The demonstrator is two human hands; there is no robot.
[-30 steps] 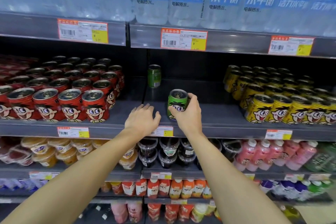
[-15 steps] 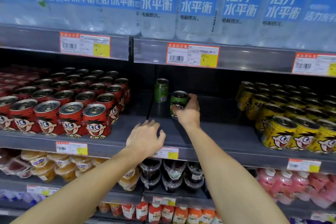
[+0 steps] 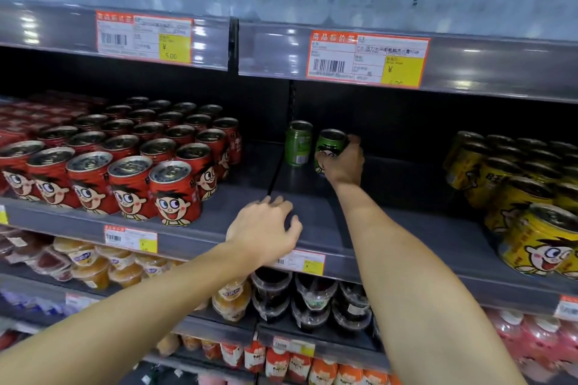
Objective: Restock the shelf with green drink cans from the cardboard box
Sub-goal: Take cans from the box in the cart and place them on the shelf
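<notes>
My right hand is shut on a green drink can with a cartoon face, holding it deep on the dark grey shelf. Just to its left another green can stands upright at the back of the shelf, close beside the held one. My left hand rests on the shelf's front edge with fingers spread, holding nothing. The cardboard box is not in view.
Rows of red cans fill the shelf to the left and yellow cans fill the right. Price tags hang on the shelf above, under large water bottles. Cups and bottles sit on the lower shelves.
My right hand has carried the green can from the shelf's front towards the back, next to the standing green can. My left hand has stayed at the front edge.
</notes>
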